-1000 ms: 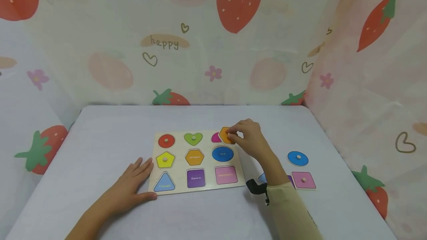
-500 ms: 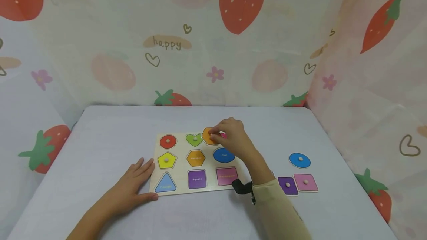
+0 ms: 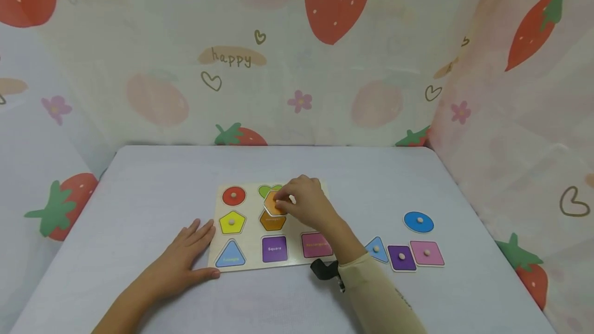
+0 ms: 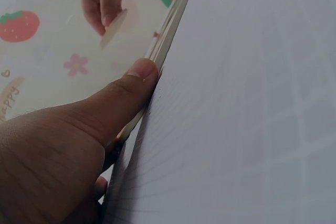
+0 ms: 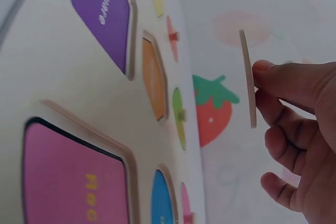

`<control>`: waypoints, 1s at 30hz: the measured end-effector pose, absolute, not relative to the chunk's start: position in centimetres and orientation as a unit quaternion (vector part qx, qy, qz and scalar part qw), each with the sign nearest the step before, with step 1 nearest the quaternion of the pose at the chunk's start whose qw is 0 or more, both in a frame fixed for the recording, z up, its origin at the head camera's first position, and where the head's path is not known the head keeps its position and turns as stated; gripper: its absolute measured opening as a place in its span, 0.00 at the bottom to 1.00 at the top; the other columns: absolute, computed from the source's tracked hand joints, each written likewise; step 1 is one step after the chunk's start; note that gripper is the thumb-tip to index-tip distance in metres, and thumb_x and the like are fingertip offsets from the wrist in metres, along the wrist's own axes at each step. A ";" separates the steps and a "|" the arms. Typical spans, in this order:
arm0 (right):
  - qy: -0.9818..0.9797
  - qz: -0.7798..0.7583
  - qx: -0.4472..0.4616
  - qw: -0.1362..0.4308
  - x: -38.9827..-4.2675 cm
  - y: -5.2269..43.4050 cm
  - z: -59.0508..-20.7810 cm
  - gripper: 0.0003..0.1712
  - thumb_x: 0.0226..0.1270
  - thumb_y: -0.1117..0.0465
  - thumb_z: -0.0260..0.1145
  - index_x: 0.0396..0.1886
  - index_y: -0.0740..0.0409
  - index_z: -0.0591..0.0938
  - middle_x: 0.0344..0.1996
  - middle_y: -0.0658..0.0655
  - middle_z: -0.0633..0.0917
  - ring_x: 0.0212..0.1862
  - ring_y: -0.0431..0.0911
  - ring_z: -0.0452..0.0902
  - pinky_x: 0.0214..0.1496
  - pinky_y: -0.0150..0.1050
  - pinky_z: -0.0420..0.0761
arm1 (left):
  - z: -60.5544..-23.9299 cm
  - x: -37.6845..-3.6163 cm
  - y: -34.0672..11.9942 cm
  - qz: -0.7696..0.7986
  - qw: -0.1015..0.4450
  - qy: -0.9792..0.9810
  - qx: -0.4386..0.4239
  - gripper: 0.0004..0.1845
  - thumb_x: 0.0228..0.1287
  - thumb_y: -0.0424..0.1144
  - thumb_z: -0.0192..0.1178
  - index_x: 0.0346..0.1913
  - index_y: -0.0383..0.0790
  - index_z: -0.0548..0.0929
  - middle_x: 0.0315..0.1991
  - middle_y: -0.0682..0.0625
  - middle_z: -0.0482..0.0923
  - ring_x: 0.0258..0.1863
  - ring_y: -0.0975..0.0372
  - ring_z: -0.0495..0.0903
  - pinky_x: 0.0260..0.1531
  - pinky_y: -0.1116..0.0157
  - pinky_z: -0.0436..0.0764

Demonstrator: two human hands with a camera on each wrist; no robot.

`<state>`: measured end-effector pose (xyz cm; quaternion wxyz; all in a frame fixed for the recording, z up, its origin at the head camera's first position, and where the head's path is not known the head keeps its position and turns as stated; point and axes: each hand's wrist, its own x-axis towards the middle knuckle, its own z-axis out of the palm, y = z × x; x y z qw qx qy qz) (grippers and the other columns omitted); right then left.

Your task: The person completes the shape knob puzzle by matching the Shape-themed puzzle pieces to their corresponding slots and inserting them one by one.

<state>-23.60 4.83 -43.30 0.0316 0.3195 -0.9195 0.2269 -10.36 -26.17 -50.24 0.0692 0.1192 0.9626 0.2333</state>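
Over the pale wooden shape board (image 3: pixel 251 251), my right hand (image 3: pixel 310 207) pinches an orange hexagon puzzle piece (image 3: pixel 270 203) by its knob. That piece is raised off the board, partly covering the hexagon recess (image 3: pixel 273 224) and the green heart (image 3: pixel 265 190). Seen edge-on in the right wrist view, the hexagon piece (image 5: pixel 249 85) is apart from the board. My left hand (image 3: pixel 183 252) lies along the board's left edge, fingers extended. In the left wrist view its thumb (image 4: pixel 134 80) touches the board's edge. My right hand hides the board's upper right part.
Right of the board lie a blue oval piece (image 3: pixel 418 222), a light blue triangle piece (image 3: pixel 378 252), a purple square piece (image 3: pixel 401 258) and a pink rectangle piece (image 3: pixel 428 253). A red circle (image 3: pixel 234 196) and a yellow pentagon (image 3: pixel 231 222) with knobs sit in the board.
My right hand has carried the orange hexagon piece leftward across the board's top row, then slightly nearer, to above the hexagon recess. My left hand has stayed at the board's edge.
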 end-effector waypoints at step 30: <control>-0.934 0.226 0.272 -0.059 -23.7 3.1 -46.9 0.04 0.66 0.52 0.75 0.37 0.43 0.93 0.24 0.34 0.84 0.41 0.40 0.73 0.75 0.70 0.60 | -49.9 -10.3 -26.0 0.242 0.064 0.961 0.120 0.59 0.50 0.73 0.69 0.80 0.45 0.62 0.82 0.49 0.54 0.82 0.44 0.43 0.77 0.38 0.51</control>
